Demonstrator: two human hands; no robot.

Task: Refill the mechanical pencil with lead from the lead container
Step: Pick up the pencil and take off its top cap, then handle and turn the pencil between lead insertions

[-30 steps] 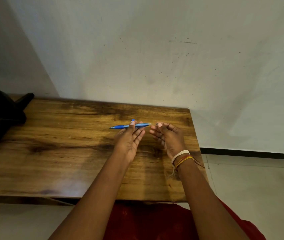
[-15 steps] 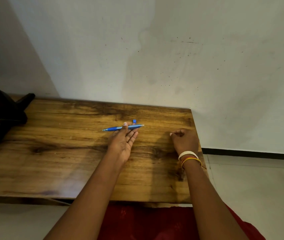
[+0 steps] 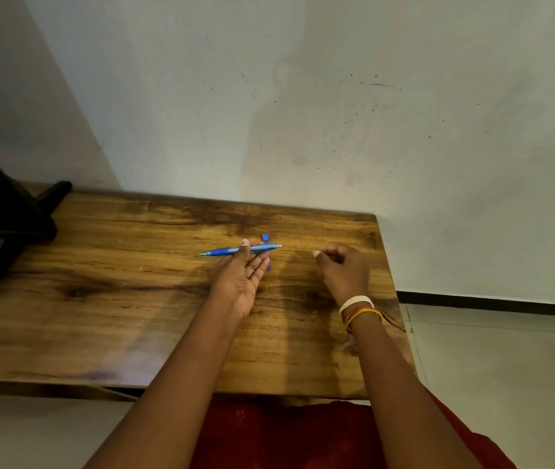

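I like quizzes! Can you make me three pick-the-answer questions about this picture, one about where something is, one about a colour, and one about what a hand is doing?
1. Where is the pencil?
A. In the left hand
B. On the floor
C. In the right hand

2. What colour is the pencil?
A. Red
B. Blue
C. Green

3. How is the right hand?
A. Flat on the table
B. Gripping the pencil
C. Fingers curled in, away from the pencil

Answers:
1 A, the pencil lies across the left hand's fingers with the thumb on it.
2 B, its barrel is blue from tip to end.
3 C, the right hand's fingers are curled, with bare table between it and the pencil; whether it pinches anything is too small to tell.
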